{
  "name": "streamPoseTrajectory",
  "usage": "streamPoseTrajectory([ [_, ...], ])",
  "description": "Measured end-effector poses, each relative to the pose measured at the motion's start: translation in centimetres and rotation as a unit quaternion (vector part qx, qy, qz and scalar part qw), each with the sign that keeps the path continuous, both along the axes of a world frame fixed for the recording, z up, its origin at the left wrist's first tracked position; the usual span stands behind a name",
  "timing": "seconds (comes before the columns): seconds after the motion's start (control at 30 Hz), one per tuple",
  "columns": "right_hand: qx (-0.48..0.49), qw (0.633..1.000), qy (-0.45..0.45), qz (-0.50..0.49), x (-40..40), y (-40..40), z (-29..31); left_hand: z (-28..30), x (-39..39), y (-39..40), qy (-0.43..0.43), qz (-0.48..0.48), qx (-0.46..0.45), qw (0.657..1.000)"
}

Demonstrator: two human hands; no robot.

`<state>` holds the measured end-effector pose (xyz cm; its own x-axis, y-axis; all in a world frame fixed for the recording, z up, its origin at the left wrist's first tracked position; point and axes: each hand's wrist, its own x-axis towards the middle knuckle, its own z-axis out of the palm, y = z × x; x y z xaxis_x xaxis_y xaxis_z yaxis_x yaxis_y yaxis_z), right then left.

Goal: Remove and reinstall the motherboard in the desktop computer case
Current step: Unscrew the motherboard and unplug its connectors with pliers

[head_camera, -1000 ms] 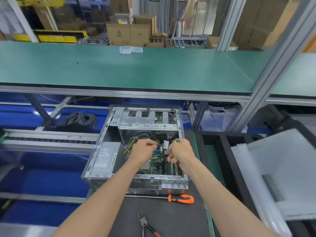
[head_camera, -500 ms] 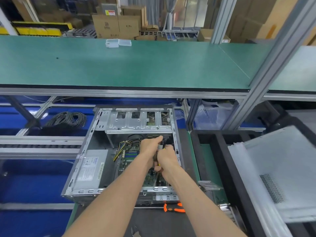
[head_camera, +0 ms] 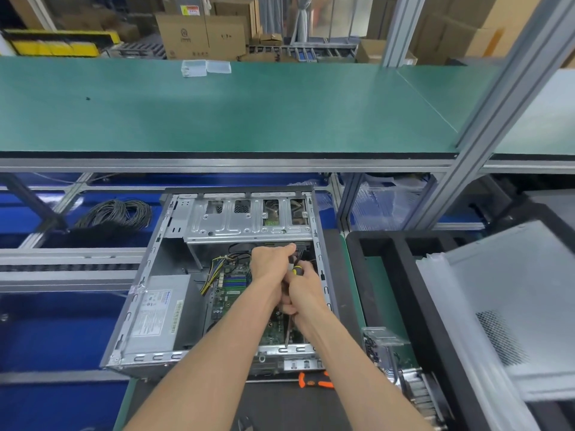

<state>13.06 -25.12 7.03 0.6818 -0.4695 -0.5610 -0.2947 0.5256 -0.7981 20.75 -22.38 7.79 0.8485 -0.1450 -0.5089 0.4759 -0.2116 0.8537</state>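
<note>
The right hand (head_camera: 306,290) is gripping the screwdriver (head_camera: 296,270) over the motherboard (head_camera: 236,284), left hand (head_camera: 269,264) curled alongside; keeping the shaft upright should be helping.

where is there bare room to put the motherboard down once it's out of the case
Widest bare patch: the green upper shelf, from its front edge back to the two clear plastic boxes. Crowded: the open grey computer case, where both hands work, and the dark mat in front with the orange-handled tool.
</note>
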Motion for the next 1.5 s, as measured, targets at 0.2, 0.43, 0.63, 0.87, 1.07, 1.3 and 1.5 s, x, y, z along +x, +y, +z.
streamPoseTrajectory([
  [0.2, -0.005, 1.000, 0.007, 0.002, 0.1, 0.0, 0.1, -0.4, -0.9, 1.2, 0.036, -0.002, -0.054, 0.998],
  [0.43, 0.020, 1.000, 0.014, -0.009, -0.4, 0.3, 0.2, 0.5, -0.7, 0.5, 0.070, -0.061, -0.050, 0.994],
  [0.63, 0.034, 0.999, 0.003, -0.013, -0.5, 0.3, -0.1, 0.3, 0.1, -0.4, 0.059, -0.042, -0.026, 0.997],
  [0.87, 0.029, 0.999, 0.000, -0.014, -0.4, 0.3, -0.3, 0.4, 0.3, -0.9, 0.060, -0.019, -0.039, 0.997],
  [1.07, 0.011, 1.000, 0.019, -0.004, -0.4, 0.3, -0.4, 0.2, -0.4, -0.6, 0.065, -0.026, -0.023, 0.997],
  [1.3, 0.015, 0.999, 0.032, 0.040, -0.9, 0.3, 0.3, 0.7, -0.7, 2.1, 0.039, -0.054, -0.063, 0.996],
  [1.5, -0.030, 0.995, 0.047, 0.085, -1.4, 0.2, 1.1, 2.4, 0.7, 4.3, -0.001, -0.061, -0.102, 0.993],
])
